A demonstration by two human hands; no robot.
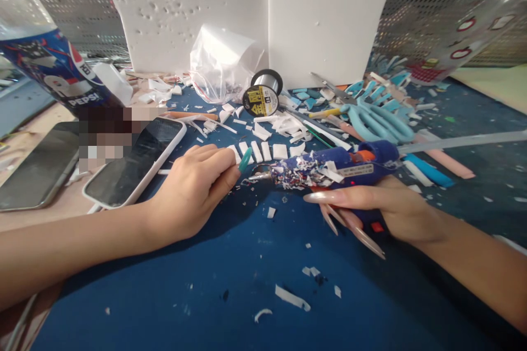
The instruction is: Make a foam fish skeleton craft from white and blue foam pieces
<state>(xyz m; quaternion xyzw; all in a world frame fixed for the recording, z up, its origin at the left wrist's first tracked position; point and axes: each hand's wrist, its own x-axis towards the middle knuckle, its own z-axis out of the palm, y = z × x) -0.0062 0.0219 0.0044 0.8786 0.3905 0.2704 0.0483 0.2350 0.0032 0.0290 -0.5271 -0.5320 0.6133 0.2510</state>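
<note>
My right hand grips a blue hot glue gun, its long pale nails reaching below the body. White and dark scraps coat the front of the gun, and a clear glue stick sticks out of its back. Its metal nozzle points left, close to the fingers of my left hand. That hand is closed, thumb against curled fingers, above the blue mat. A long teal nail shows at the thumb; whatever the fingers pinch is hidden. Just behind lies a row of small white pieces.
Two phones and a Pepsi bottle are at left. Behind the hands are a spool of line, a plastic bag and light-blue scissors among scraps. White foam boards stand at the back.
</note>
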